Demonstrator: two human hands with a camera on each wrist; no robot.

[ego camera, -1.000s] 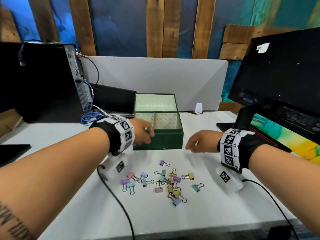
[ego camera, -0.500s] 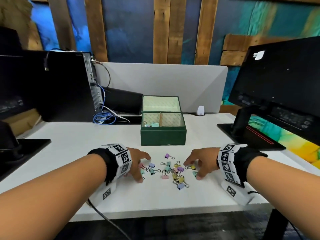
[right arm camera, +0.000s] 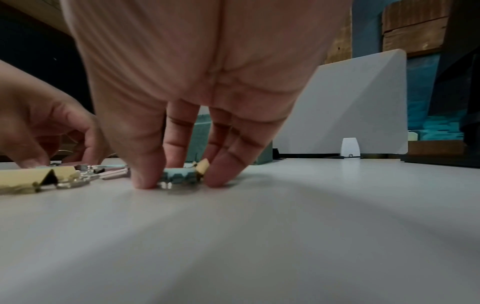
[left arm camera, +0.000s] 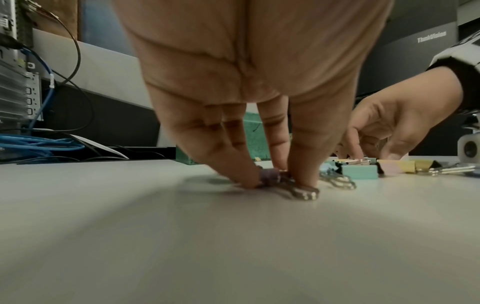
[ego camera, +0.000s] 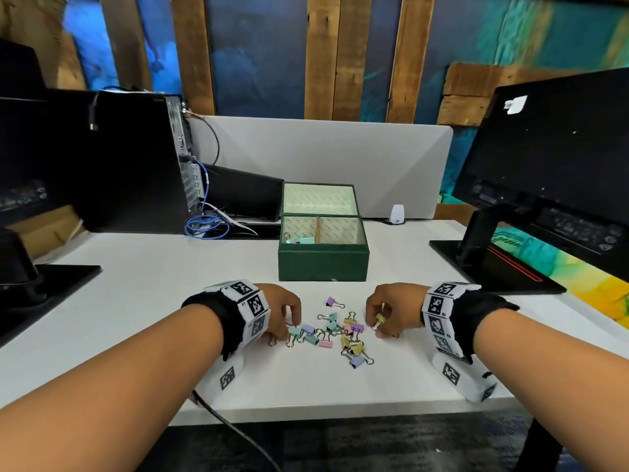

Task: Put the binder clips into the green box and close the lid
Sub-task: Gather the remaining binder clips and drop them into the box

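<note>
The green box (ego camera: 323,265) stands open on the white desk, its lid (ego camera: 318,198) tilted back; a few binder clips (ego camera: 301,240) lie in its left compartment. Several pastel binder clips (ego camera: 335,330) are scattered on the desk in front of it. My left hand (ego camera: 287,323) is at the pile's left edge, fingertips pinching a purple clip (left arm camera: 270,175) against the desk. My right hand (ego camera: 379,323) is at the pile's right edge, pinching a teal clip (right arm camera: 179,176) on the desk, with a yellow clip (ego camera: 380,318) between its fingers too.
A monitor on a black stand (ego camera: 490,264) is on the right, a computer tower (ego camera: 136,165) and blue cables (ego camera: 206,228) on the left, another black base (ego camera: 44,284) at far left. A grey divider (ego camera: 323,165) runs behind the box. The desk's front edge (ego camera: 340,412) is near.
Both hands have come back from the box to the clip pile and lowered onto it. Their fingers, spread half a second ago, have now curled and pinched clips.
</note>
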